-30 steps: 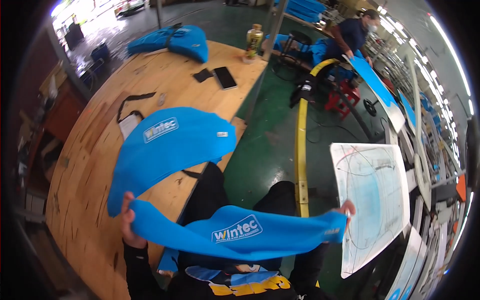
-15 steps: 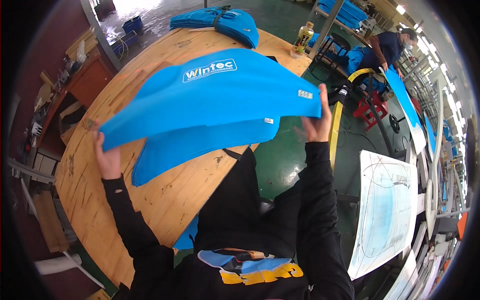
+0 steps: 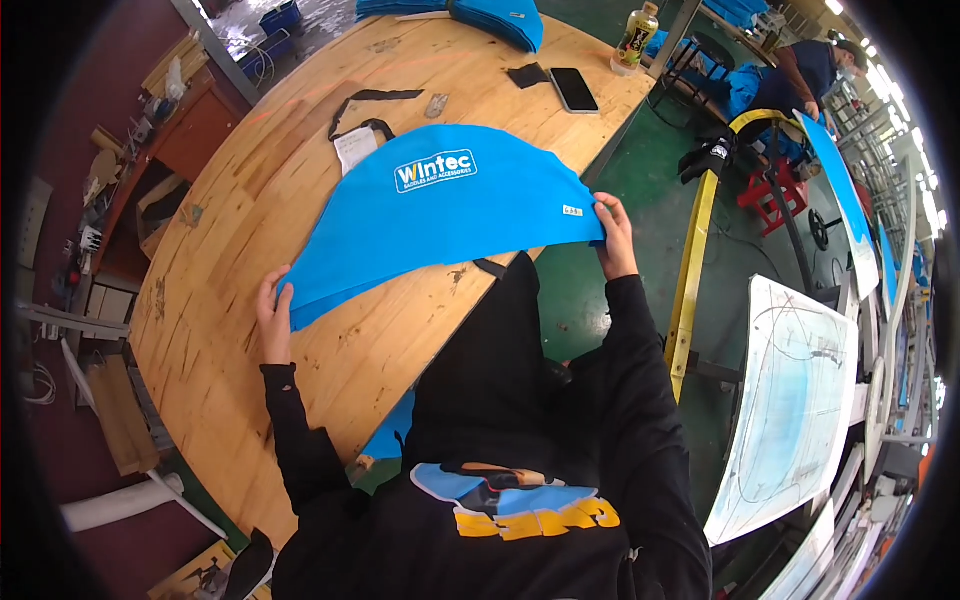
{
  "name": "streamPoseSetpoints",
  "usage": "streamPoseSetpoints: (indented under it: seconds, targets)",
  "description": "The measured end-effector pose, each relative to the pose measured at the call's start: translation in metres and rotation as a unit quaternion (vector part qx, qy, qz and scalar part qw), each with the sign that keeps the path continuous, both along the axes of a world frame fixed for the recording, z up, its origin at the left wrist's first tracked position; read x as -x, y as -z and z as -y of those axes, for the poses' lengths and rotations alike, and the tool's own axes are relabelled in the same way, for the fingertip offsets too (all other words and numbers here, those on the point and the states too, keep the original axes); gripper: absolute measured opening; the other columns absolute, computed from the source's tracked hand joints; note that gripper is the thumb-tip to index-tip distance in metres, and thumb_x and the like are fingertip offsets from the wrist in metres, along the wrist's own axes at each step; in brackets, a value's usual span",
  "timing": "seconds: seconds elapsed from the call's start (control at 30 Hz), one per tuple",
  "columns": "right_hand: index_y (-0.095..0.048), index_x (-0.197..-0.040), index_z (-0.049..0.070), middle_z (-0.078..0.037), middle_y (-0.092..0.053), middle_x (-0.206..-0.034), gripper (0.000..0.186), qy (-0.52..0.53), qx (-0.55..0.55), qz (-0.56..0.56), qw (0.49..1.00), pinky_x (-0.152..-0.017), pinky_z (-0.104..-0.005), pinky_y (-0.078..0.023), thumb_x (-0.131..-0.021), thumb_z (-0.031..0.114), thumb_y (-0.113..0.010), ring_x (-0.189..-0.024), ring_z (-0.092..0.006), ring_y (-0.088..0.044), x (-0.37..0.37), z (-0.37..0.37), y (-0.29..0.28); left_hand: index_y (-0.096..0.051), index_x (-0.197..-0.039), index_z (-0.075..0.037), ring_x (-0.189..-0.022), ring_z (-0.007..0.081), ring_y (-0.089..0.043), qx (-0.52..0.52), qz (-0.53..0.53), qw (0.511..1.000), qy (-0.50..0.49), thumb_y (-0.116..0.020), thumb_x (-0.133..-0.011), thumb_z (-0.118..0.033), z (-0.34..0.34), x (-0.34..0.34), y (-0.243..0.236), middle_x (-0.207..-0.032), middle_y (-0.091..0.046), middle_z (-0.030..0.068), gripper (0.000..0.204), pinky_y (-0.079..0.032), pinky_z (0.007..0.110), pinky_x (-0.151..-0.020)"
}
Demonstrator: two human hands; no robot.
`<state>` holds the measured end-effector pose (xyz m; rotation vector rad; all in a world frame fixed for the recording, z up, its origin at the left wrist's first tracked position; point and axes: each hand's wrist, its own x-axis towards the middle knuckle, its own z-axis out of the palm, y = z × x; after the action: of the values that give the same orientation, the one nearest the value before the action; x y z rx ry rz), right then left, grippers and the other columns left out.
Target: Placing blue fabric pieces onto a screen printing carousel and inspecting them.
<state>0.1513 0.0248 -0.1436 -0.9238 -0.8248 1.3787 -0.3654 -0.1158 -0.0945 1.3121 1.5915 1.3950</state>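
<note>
A blue half-moon-shaped fabric piece (image 3: 450, 215) with a printed logo and a small pale label lies over a matching blue layer, whose edge shows at its lower left. My left hand (image 3: 274, 310) pinches its left corner between thumb and fingers. At the opposite corner, partly past the table's edge, my right hand (image 3: 615, 235) grips the cloth. Both pieces rest on the wooden table (image 3: 230, 400). Just behind them are a black strap (image 3: 385, 95) and a white paper slip (image 3: 356, 148).
A phone (image 3: 573, 90), a black scrap (image 3: 527, 75) and a bottle (image 3: 635, 40) stand or lie at the table's far right. A blue fabric stack (image 3: 500, 22) sits at the back. Right of me are a yellow bar (image 3: 692, 270) and a white panel (image 3: 785, 400); a co-worker (image 3: 800, 75) bends beyond.
The raised blue piece has come down onto the matching one, nearly lining up with it. Both hands have lowered with its corners. The strap, paper and phone now show behind it.
</note>
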Motion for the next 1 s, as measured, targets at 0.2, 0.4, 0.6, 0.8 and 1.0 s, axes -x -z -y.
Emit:
streamPoseSetpoints:
  seconds: [0.2,0.4,0.6,0.8,1.0]
  targets:
    - [-0.051,-0.113,0.011,-0.001,-0.056,-0.089,0.022,0.049,-0.134,-0.106,0.984,-0.076,-0.0289,-0.049,-0.093,0.017,-0.056,-0.085,-0.0140,-0.059,0.003,0.036,-0.114,-0.045,-0.133,-0.006,-0.113,0.0217,-0.050,-0.137,0.329,0.931,-0.080,-0.048,-0.096,-0.016,0.022,-0.001,-0.073,-0.113,-0.054,0.0067,0.038,-0.038,0.039,-0.098]
    - [-0.053,-0.118,0.009,-0.001,-0.055,-0.093,0.027,0.041,-0.104,-0.093,0.989,-0.074,-0.0295,-0.048,-0.093,0.019,-0.058,-0.087,-0.0125,-0.058,0.008,-0.001,-0.146,-0.041,-0.137,-0.009,-0.113,0.0217,-0.050,-0.180,0.359,0.916,-0.016,-0.046,-0.097,-0.018,-0.031,0.010,-0.091,-0.110,-0.054,0.0081,0.041,-0.037,0.036,-0.098]
    - [-0.050,-0.125,0.011,0.000,-0.057,-0.096,0.034,0.010,-0.210,-0.090,0.973,-0.075,-0.0273,-0.044,-0.094,0.023,-0.056,-0.087,-0.0107,-0.056,0.016,-0.064,-0.162,-0.043,-0.133,-0.009,-0.103,0.0179,-0.050,-0.246,0.327,0.912,-0.008,-0.049,-0.097,-0.018,-0.082,0.017,-0.115,-0.111,-0.053,0.0076,0.037,-0.037,0.037,-0.100]
    - [-0.053,-0.116,0.010,0.000,-0.059,-0.092,0.025,0.043,-0.148,-0.077,0.985,-0.059,-0.0234,-0.045,-0.094,0.021,-0.055,-0.078,-0.0087,-0.057,0.021,-0.054,-0.112,-0.050,-0.127,-0.006,-0.114,0.0165,-0.047,-0.199,0.211,0.955,-0.058,-0.051,-0.096,-0.018,-0.061,0.032,-0.058,-0.123,-0.051,0.0082,0.034,-0.035,0.033,-0.099]
    - [-0.056,-0.111,0.008,-0.003,-0.060,-0.104,0.020,0.008,-0.044,-0.044,0.998,-0.071,-0.0237,-0.047,-0.094,0.018,-0.057,-0.088,-0.0096,-0.058,0.007,-0.024,-0.011,-0.053,-0.125,-0.004,-0.116,0.0147,-0.048,0.031,0.034,0.995,-0.091,-0.054,-0.095,-0.019,-0.018,0.015,-0.008,-0.126,-0.053,0.0058,0.033,-0.036,0.030,-0.096]
